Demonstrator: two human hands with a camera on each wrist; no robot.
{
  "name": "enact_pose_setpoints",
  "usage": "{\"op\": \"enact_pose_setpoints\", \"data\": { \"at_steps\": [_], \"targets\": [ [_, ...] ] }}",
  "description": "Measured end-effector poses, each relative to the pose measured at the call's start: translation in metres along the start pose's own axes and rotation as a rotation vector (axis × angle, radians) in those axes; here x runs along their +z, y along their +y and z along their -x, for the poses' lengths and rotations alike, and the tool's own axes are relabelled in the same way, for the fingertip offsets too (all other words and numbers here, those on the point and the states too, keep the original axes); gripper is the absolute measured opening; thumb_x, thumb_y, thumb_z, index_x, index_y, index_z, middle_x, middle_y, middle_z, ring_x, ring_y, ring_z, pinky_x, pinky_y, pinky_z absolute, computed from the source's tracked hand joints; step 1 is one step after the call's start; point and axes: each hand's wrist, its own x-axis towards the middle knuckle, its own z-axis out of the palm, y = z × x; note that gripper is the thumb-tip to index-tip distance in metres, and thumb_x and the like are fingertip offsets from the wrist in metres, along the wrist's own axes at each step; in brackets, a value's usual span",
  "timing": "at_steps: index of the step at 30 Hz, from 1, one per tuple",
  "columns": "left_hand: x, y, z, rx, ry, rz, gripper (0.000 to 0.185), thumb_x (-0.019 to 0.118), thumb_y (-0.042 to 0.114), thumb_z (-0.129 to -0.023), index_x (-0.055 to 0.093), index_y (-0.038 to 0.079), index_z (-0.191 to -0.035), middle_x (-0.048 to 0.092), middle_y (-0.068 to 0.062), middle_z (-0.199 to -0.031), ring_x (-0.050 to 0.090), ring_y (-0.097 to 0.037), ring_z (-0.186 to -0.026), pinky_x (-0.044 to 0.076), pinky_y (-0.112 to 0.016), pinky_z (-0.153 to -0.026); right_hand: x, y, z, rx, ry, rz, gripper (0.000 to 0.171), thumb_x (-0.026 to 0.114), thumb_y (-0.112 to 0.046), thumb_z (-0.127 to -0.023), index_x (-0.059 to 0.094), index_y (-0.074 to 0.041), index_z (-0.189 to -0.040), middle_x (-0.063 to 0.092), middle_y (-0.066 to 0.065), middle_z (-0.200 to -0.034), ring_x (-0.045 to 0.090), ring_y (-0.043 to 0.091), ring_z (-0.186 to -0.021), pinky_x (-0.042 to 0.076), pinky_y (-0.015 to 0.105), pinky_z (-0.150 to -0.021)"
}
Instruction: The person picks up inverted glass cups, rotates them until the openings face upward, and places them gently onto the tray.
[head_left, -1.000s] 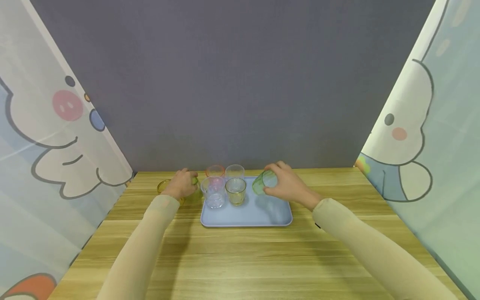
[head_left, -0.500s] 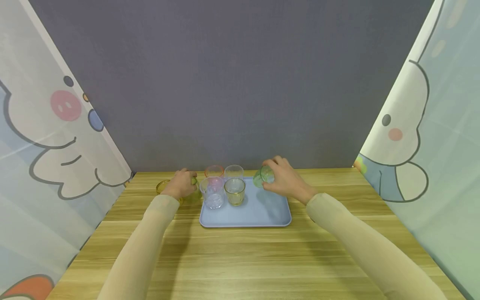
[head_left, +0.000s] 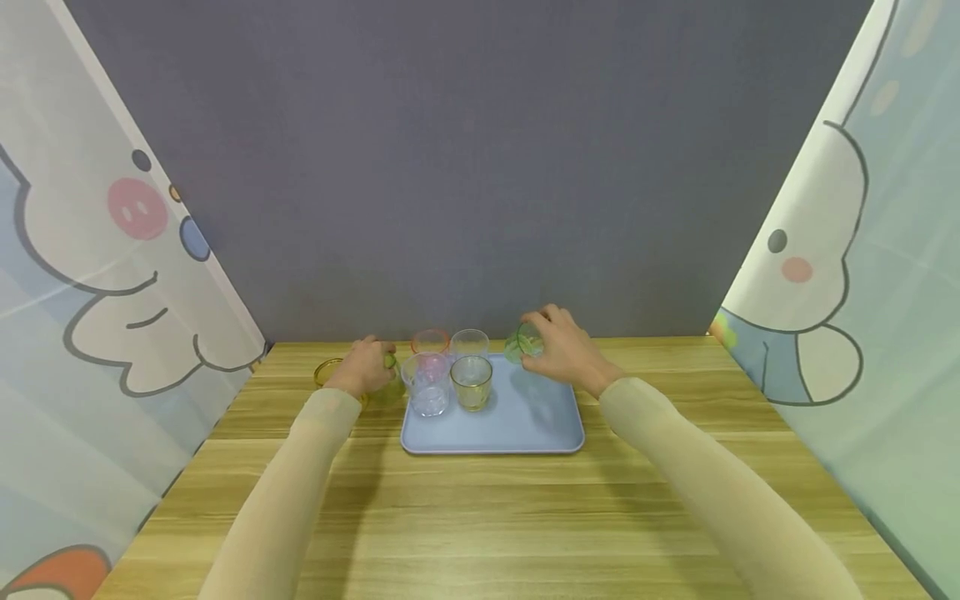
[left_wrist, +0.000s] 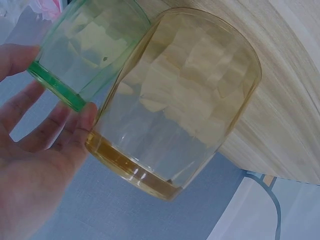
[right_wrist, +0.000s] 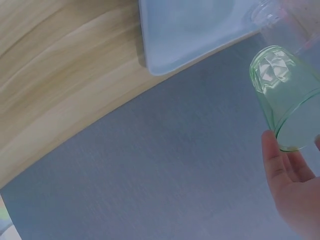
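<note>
My left hand [head_left: 367, 367] pinches the thick base of a green glass [left_wrist: 90, 45] between thumb and fingers, left of the tray. Against those fingertips, in the left wrist view, is the base of an amber glass [left_wrist: 175, 90]; both stand upside down on the wooden table. My right hand [head_left: 564, 350] grips a light green glass [right_wrist: 287, 85] near its rim. That glass is tilted, its base toward the left, over the back right of the pale blue tray [head_left: 517, 437]. Thumb and fingers lie on opposite sides of its rim.
On the tray's left half stand a clear glass [head_left: 430, 402], a yellowish glass [head_left: 472, 390], a pink glass with a reddish rim [head_left: 431, 340] and another clear glass [head_left: 470, 342]. A grey panel [head_left: 480, 183] rises behind the table [head_left: 480, 525].
My right hand has moved back and slightly left with the light green glass, which has swung farther from me. The left hand keeps its hold in the same place.
</note>
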Motion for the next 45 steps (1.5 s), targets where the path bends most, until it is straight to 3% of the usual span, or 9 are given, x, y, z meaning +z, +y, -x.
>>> {"op": "enact_pose_setpoints", "data": {
  "at_steps": [10, 20, 45],
  "targets": [
    [0.0, -0.001, -0.001, 0.002, 0.004, -0.01, 0.05, 0.067, 0.012, -0.091, 0.059, -0.002, -0.138, 0.051, -0.031, -0.138, 0.043, -0.057, -0.13, 0.04, -0.063, -0.107, 0.013, 0.006, -0.01, -0.011, 0.016, 0.0, 0.064, 0.073, -0.033, -0.085, 0.054, -0.012, -0.143, 0.048, 0.012, -0.133, 0.046, 0.031, -0.114, 0.051, 0.047, -0.078],
    [0.001, -0.001, 0.0, -0.005, 0.002, -0.007, 0.05, 0.067, 0.012, -0.092, 0.057, -0.003, -0.139, 0.05, -0.032, -0.139, 0.042, -0.057, -0.13, 0.038, -0.064, -0.108, 0.028, 0.017, -0.016, 0.003, 0.015, -0.01, 0.063, 0.071, -0.033, -0.086, 0.054, -0.011, -0.143, 0.048, 0.014, -0.134, 0.045, 0.032, -0.117, 0.051, 0.05, -0.085],
    [0.0, 0.003, 0.001, -0.015, -0.004, -0.011, 0.051, 0.067, 0.012, -0.091, 0.058, -0.001, -0.139, 0.05, -0.029, -0.14, 0.04, -0.056, -0.133, 0.035, -0.064, -0.111, 0.052, 0.017, -0.022, 0.05, -0.037, -0.018, 0.067, 0.07, -0.033, -0.082, 0.054, -0.01, -0.144, 0.048, 0.017, -0.137, 0.046, 0.035, -0.124, 0.05, 0.053, -0.093]
  ]
}}
